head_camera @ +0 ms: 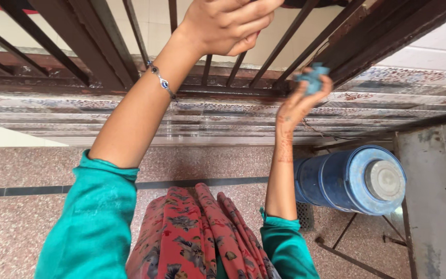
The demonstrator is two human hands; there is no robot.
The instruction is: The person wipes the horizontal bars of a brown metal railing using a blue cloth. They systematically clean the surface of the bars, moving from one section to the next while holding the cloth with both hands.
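Gripping a window bar (243, 59), left hand (228, 23); right hand (300, 101) presses blue cloth (312, 80) at frame edge.

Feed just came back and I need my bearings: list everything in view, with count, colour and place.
grille: one, dark brown bars, across the top
sill: one, patterned tile, below the grille
cloth: one, blue, bunched in the right hand against a bar
drum: one, blue with a grey cap, lower right on a metal stand
floor: speckled pink with a dark stripe
bracelet: one, silver with a blue bead, left wrist
left hand: gripping a bar, top centre
right hand: holding the cloth
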